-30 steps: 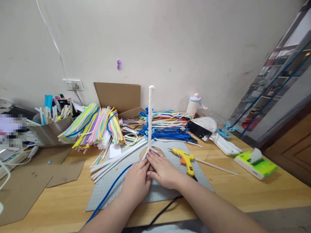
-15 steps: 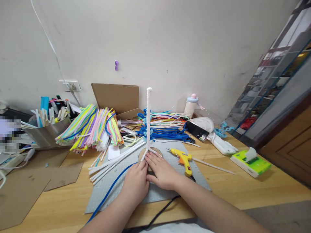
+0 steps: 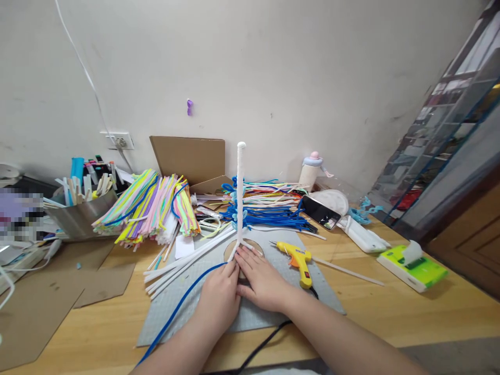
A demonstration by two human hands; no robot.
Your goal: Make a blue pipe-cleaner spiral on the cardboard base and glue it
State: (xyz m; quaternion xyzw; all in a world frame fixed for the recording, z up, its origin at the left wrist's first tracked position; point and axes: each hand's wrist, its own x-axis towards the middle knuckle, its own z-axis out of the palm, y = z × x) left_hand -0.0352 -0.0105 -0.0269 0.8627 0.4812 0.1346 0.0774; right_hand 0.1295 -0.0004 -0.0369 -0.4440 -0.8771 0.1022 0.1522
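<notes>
A tall white fuzzy post (image 3: 240,192), seemingly of wrapped pipe cleaners, stands upright with its lower end splayed into legs on a round cardboard disc (image 3: 255,246). My left hand (image 3: 219,296) is at the disc's near left, fingers mostly bent and pressed at a white leg; its fingertips are partly hidden. Flat over the near right of the disc lies my right hand (image 3: 262,278), fingers stretched out near the post's foot, its thumb meeting my left hand. A long blue fuzzy strand (image 3: 177,307) runs up to my left hand; its end is hidden there.
Under the disc lies a grey cutting mat (image 3: 328,297). A yellow glue gun (image 3: 300,260) rests at its right, its black cable (image 3: 269,338) trailing forward. White pipe cleaners (image 3: 187,260), coloured bundles (image 3: 156,203), blue ones (image 3: 269,217), a phone (image 3: 322,212) and a tissue pack (image 3: 414,268) lie around.
The view has shifted slightly, so everything sits a little further right or lower. Both hands stay at the foot of the post, with almost no change in pose.
</notes>
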